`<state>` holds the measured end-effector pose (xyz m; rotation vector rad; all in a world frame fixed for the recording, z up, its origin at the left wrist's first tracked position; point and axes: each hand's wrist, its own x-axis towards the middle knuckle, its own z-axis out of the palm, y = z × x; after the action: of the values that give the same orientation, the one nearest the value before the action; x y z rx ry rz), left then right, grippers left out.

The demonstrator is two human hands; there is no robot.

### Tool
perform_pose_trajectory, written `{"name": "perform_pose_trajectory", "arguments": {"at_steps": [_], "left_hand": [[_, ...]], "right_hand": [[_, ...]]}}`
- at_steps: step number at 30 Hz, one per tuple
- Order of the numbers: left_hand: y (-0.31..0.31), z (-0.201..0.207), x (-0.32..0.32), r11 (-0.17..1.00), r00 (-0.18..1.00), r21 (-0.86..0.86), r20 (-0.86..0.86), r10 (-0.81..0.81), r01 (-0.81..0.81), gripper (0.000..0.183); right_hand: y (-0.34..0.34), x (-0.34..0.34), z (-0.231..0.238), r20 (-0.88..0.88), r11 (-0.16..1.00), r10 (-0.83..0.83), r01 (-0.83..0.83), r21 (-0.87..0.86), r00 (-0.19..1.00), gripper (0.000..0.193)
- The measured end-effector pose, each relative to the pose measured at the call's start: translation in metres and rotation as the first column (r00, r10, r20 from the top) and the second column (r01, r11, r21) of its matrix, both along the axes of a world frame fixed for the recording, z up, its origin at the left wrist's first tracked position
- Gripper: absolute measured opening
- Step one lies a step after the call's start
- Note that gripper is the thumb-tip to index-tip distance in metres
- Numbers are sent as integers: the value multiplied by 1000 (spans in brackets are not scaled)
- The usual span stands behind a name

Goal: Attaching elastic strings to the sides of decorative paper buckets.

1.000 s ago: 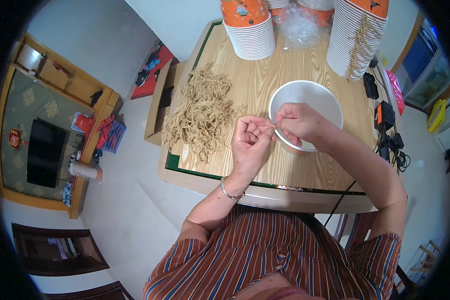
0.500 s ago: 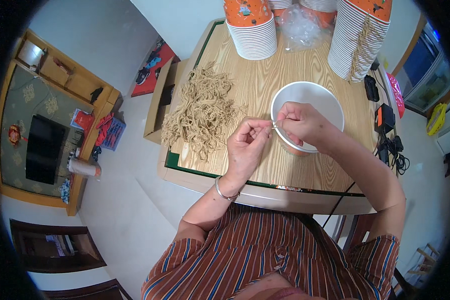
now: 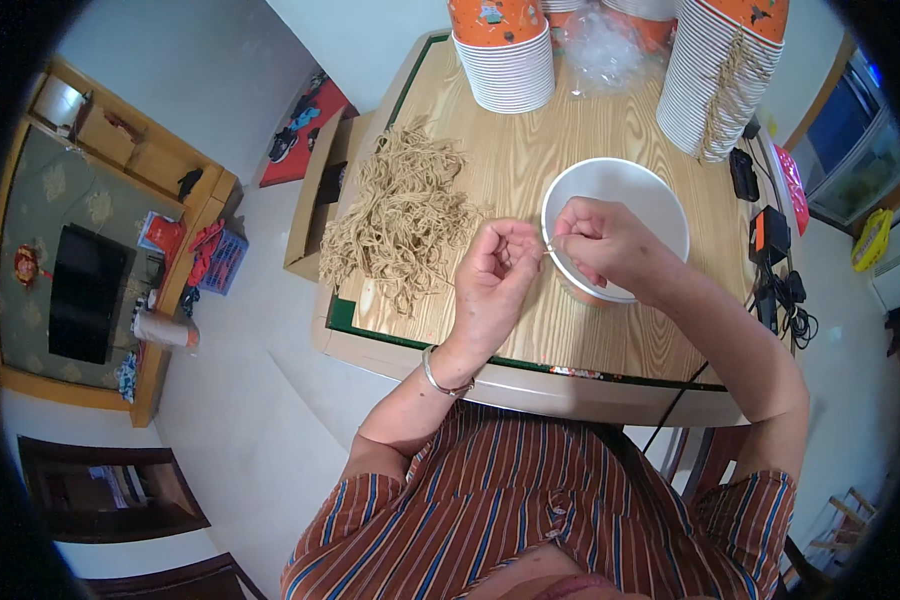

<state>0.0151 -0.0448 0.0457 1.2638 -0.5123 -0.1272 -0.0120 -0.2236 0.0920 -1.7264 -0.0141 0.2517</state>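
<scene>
My left hand (image 3: 495, 270), with a bangle on its wrist, pinches with thumb and forefinger at the bucket's near-left rim. Facing it, my right hand (image 3: 600, 243) is closed in a pinch over the bucket's mouth. Between the fingertips of both shows a short bit of thin pale cord (image 3: 548, 247); most of it is hidden by the fingers. The round paper bucket (image 3: 618, 176), white inside and orange outside, stands upright on the table below my right hand. Left of my hands lies a loose, tangled heap of beige cords (image 3: 400, 215).
Stacks of nested orange-and-white buckets stand at the far left (image 3: 505, 70) and far right (image 3: 715, 90) of the table (image 3: 510, 150), with a clear plastic bag (image 3: 605, 55) between them. Beige cords hang on the right stack. Black adapters and cables (image 3: 770, 245) line the right edge.
The left fingers have curled and shifted slightly up, while the right hand stays almost in place. The view has moved a little.
</scene>
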Motion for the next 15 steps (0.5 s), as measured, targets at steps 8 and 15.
{"name": "perform_pose_trajectory", "arguments": {"at_steps": [8, 15], "left_hand": [[8, -3, 10, 945, 997, 323, 25, -68, 56, 18], [5, -3, 10, 955, 1000, 297, -7, -17, 18, 5]], "right_hand": [[-2, 1, -13, 131, 999, 22, -26, 31, 991, 2], [-4, 3, -11, 175, 997, 39, -27, -72, 984, 4]]}}
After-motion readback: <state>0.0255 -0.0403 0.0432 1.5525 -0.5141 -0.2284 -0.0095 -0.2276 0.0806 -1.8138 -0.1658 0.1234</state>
